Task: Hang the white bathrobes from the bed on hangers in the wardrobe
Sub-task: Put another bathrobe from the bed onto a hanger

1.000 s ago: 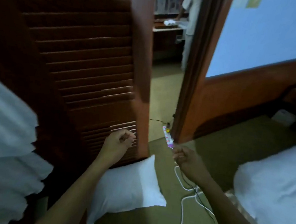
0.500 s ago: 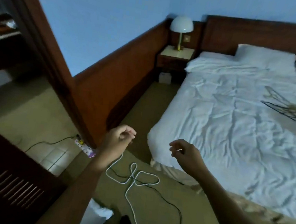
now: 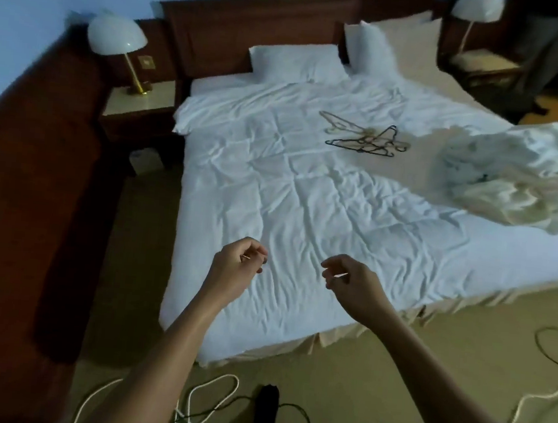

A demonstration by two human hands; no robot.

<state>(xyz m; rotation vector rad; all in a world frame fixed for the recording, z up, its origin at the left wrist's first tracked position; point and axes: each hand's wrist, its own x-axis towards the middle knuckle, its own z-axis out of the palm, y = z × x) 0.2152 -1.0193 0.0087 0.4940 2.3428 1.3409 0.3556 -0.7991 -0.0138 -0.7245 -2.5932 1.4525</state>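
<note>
A crumpled white bathrobe (image 3: pixel 501 191) lies in a heap on the right side of the bed (image 3: pixel 306 197). A loose pile of several hangers (image 3: pixel 363 137), some black and some pale, rests on the sheet near the middle, left of the robe. My left hand (image 3: pixel 236 270) and my right hand (image 3: pixel 354 281) hover side by side over the foot of the bed, fingers loosely curled, holding nothing. Both are well short of the hangers and the robe. The wardrobe is out of view.
Two pillows (image 3: pixel 298 63) lie by the wooden headboard. A nightstand with a white lamp (image 3: pixel 117 39) stands left of the bed, another lamp (image 3: pixel 474 6) at the back right. White and black cables (image 3: pixel 205 398) loop on the floor by my foot. A person (image 3: pixel 553 40) stands at the far right.
The view has swung right, from the louvred wardrobe door and doorway to the whole bed. My hands have stayed held out in front, empty and loosely curled.
</note>
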